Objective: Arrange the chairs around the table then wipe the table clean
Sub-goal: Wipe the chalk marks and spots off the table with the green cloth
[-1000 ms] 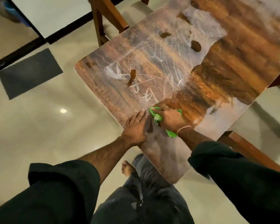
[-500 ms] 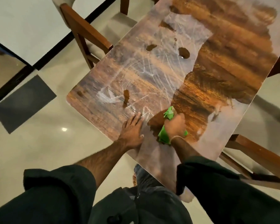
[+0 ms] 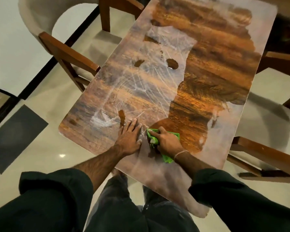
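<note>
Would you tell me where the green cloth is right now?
In the head view, the crumpled green cloth is gripped by the right hand on the wooden table, just right of the left hand.

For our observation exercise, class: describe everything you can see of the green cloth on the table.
The green cloth is bright green, soft-looking fabric, bunched and creased. It lies on the near part of the wooden table, mostly covered by the right hand, which curls over it. Folds stick out ahead of the hand and beside the wrist. It sits where hazy film meets darker wood.
</note>
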